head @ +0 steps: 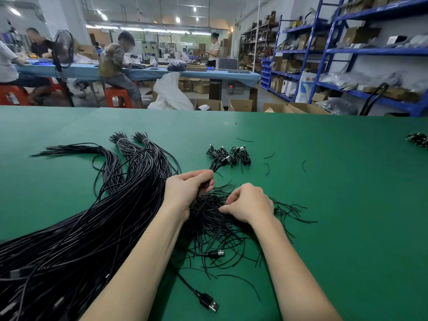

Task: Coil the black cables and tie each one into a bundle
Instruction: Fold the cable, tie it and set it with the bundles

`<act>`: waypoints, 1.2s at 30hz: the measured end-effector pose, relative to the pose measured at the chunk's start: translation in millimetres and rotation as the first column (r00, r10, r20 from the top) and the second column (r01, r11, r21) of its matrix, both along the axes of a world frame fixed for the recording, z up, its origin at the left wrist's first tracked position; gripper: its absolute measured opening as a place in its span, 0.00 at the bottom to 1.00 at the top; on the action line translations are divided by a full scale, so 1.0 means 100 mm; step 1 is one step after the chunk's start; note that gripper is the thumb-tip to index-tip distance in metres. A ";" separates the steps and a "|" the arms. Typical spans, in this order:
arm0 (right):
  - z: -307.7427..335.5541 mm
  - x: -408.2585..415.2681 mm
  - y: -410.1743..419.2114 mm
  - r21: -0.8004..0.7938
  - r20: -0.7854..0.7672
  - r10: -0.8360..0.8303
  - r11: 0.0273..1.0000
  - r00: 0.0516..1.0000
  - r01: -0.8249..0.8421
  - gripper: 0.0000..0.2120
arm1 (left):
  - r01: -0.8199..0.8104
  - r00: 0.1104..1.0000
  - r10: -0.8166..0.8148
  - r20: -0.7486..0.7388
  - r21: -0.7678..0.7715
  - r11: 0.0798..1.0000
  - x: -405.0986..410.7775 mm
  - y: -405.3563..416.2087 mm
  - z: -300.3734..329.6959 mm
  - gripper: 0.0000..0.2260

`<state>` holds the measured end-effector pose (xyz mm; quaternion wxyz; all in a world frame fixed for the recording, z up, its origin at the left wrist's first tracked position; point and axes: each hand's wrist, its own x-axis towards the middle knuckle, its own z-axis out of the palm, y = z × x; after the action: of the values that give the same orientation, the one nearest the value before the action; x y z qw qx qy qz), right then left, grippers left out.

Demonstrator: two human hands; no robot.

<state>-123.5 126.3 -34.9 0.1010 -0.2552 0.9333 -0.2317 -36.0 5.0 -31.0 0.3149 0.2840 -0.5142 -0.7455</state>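
A thick mass of long black cables (76,230) fans across the left of the green table (335,205). My left hand (187,188) grips a coiled black cable (221,162) whose plug end sticks out past my fingers. My right hand (249,203) rests curled on a heap of thin black twist ties (215,225), its fingertips pinching among them. Several tied cable bundles (231,155) lie just beyond my left hand. Two loose USB plugs (208,302) lie between my forearms.
A few stray ties (268,167) lie on the cloth to the right. More small bundles (418,140) sit at the far right edge. Beyond the table are cardboard boxes (240,105), blue shelving (347,52) and people seated at a blue bench (143,74).
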 end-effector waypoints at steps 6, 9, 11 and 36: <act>0.02 -0.10 0.05 -0.191 0.164 -0.001 0.981 0.987 0.033 0.05 | -0.006 1.000 0.006 -0.007 0.022 1.000 0.01 -0.01 -0.01 0.02; 0.05 -0.18 0.15 -0.325 0.323 0.062 0.944 0.944 0.049 0.04 | -0.006 1.000 0.007 -0.016 0.040 0.999 0.00 -0.01 -0.01 0.03; 0.05 -0.23 0.21 -0.343 0.346 0.074 0.938 0.935 0.053 0.04 | 0.000 1.000 0.001 -0.021 0.049 0.999 0.00 0.00 -0.01 0.03; 0.18 -0.11 0.14 -0.818 0.382 0.448 0.571 0.809 0.070 0.07 | 0.195 0.979 -0.188 -0.085 0.084 0.977 -0.02 0.08 -0.03 0.04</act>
<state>-134.6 140.0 -16.5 0.2649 -0.2976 0.6203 -0.6756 -38.4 13.2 -33.9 0.2479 0.2185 -0.4918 -0.8056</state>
